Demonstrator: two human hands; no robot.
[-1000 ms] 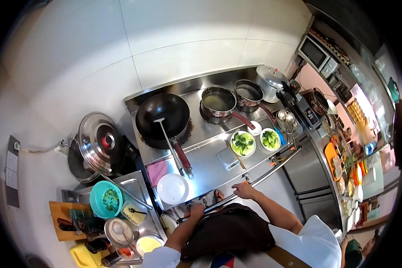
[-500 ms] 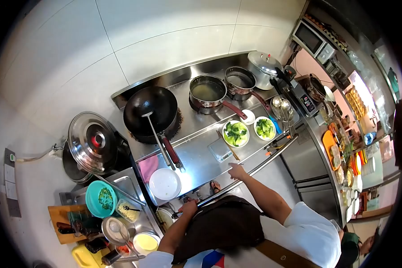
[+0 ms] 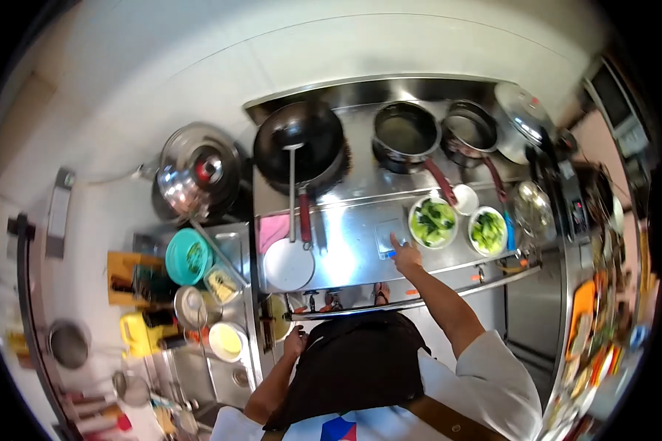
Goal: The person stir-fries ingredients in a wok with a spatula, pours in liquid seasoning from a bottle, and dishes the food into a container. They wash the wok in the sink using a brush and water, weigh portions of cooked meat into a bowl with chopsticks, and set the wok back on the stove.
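Note:
My right hand [image 3: 407,255] reaches over the steel counter, index finger extended onto a small flat scale [image 3: 387,237]; it holds nothing. Low at the counter's front rail [image 3: 419,302] is my left hand [image 3: 295,342], its fingers loosely curled, too small to tell whether they hold something. Right of the scale stand a bowl of green vegetables [image 3: 432,223] and a second bowl of greens [image 3: 488,231]. A white plate [image 3: 288,264] lies left of the scale, beside a pink cloth [image 3: 273,230]. A wok [image 3: 272,154] with a ladle [image 3: 292,198] in it sits behind.
Two saucepans, one of them nearer [image 3: 407,132], stand at the back with handles toward me. A pressure cooker [image 3: 521,117] is at the back right. To the left are a large lidded pot [image 3: 195,173], a teal bowl [image 3: 176,257] and a sink [image 3: 191,375].
My right hand has moved forward from the counter's edge onto the scale. My left hand has come off the front rail. The view has turned, showing the sink at the lower left.

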